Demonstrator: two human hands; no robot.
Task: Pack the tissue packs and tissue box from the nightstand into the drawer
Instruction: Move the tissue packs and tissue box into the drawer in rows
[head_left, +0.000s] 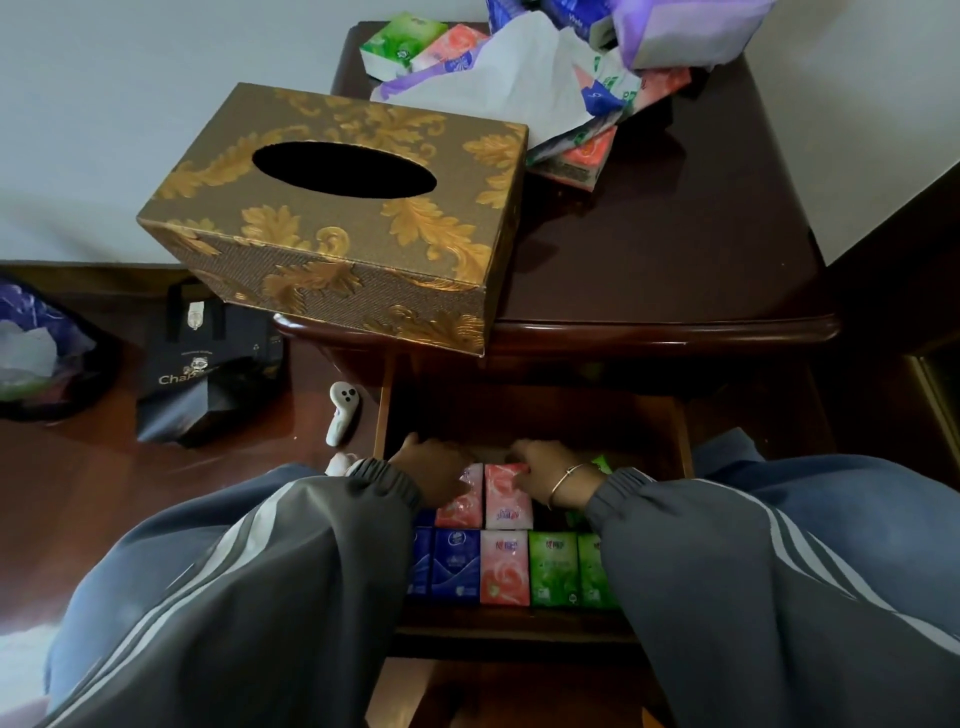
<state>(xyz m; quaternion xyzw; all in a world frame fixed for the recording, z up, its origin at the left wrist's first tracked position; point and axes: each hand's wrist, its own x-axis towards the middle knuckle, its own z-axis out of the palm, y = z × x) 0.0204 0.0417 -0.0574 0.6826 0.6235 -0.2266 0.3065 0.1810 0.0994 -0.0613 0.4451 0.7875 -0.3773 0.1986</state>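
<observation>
Along the near edge of the open dark wooden drawer (519, 629), a standing row of small tissue packs (504, 566): two blue, one pink, two green, side by side. Behind it a second, shorter row, with dark open room beyond to the drawer's back.

Right hand (545, 467), thin gold bangle (569, 480) at the wrist, fingers curled over the far top edge of an upright pink tissue pack (508, 499) in that second row. Left hand (434, 465) just beside it, thumb held out, fingers bent down against a paler pink tissue pack (460, 499) touching the first. Gripping or only pressing: cannot tell in the shadow.

Up on the dark polished wooden nightstand (675, 249), a brown rectangular tissue box with gold leaf pattern (332, 218), oval slot upward, set askew and overhanging the rounded front-left corner. Bare dark top to the right of it. At the back, a green pack (397, 41) and a coral pack (449, 49) side by side, next to a torn purple-and-white plastic wrapper (519, 83). Another coral pack (579, 156) poking out from beneath the wrapper.

On the reddish wood floor (78, 493) to the left, a black paper bag (208, 374), a small white ghost-shaped object (343, 410), and a purple plastic bag (31, 353) cut off by the frame edge. Pale wall behind.

Grey sleeves with white stripes (260, 571) covering both ends of the front row and the drawer's near corners. More green under the right wrist, too hidden to count.
</observation>
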